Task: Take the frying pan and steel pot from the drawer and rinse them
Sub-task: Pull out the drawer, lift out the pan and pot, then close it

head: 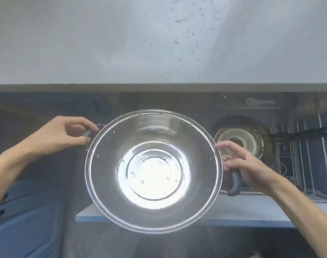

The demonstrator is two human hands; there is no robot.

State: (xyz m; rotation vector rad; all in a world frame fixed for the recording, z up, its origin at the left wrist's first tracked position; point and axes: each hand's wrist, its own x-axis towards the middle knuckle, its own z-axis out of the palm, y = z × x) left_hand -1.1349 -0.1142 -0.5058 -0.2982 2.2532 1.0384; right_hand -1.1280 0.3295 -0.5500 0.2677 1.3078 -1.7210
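In the head view, the steel pot (153,171) is held in the air with its open mouth turned toward the camera, so that the shiny bottom and some water drops on the inner wall are seen. It is carried above the open drawer (270,207), over the left part of the pale front edge of the drawer.

The left hand (65,134) is closed around the dark side handle (88,132) at the left rim of the pot; the thumb and the fingertips are pinched on this handle. The right hand (246,164) is placed at the right rim, where a second dark handle (235,183) is seen. The fingers are curled loosely around its upper part, and it is grasped rather lightly; the index finger is stretched toward the rim.

Inside the drawer, behind the right hand, the frying pan (242,141) is seen. It seems to be stood on its edge, with the round underside turned toward the camera, near the wire rack (307,149) at the right side of the drawer. If the pan is touching the rack cannot be told.

Above the drawer, the grey countertop (121,43) is seen, and water drops (179,21) are spread on its right part.
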